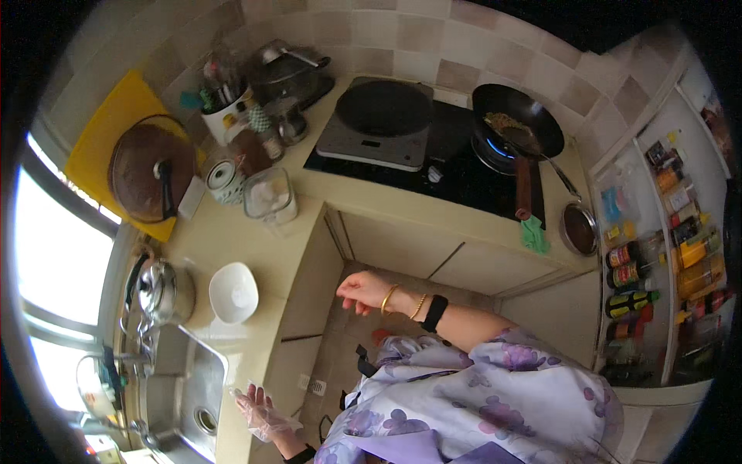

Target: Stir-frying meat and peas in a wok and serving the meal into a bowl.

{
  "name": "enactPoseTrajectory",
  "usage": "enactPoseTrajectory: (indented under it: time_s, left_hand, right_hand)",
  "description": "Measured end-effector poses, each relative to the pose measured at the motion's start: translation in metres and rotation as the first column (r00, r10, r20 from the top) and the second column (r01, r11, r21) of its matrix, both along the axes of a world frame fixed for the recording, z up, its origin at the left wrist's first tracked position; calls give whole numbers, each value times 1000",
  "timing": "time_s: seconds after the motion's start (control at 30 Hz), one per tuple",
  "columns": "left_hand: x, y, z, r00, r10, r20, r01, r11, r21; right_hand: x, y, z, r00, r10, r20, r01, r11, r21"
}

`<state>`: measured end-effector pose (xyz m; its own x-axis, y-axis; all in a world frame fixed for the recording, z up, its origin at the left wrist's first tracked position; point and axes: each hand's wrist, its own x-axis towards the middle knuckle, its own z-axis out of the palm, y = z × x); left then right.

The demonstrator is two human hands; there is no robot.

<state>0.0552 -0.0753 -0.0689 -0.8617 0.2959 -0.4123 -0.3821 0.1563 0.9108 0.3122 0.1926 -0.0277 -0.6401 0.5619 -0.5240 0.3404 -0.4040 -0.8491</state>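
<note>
My left hand (262, 413) wears a clear plastic glove and is held at the counter edge beside the sink, fingers apart and holding nothing. My bare right hand (366, 292) hangs in the air in front of the cabinets, fingers loosely bent, with nothing visible in it. A white bowl (233, 293) stands on the counter (191, 255) between the steel pot and the counter's front edge. Over a blue gas flame on the black hob (458, 162) sits a wok (548, 124) with chopped food and a ladle in it. The wok's wooden handle (523, 188) points towards me.
A steel sink (165, 400) lies left of my gloved hand, near a steel pot (165, 293). A lidded glass container (271, 197), a patterned jar (225, 181) and a pan lid (152, 168) stand in the corner. An induction cooker (371, 148) covers the hob's left side. Bottles (629, 272) fill the right-hand shelves.
</note>
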Motion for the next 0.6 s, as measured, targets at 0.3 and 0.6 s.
enactPoseTrajectory:
  time_s: [0.3,0.6]
  left_hand:
    - [0,70,7,1000,-5,10,6,998,-61]
    - [-9,61,12,988,139,59,-143,988,61]
  right_hand:
    - [83,63,-20,846,-533,8,532,844,-63]
    - [50,62,-27,898,-440,-9,439,896,-73]
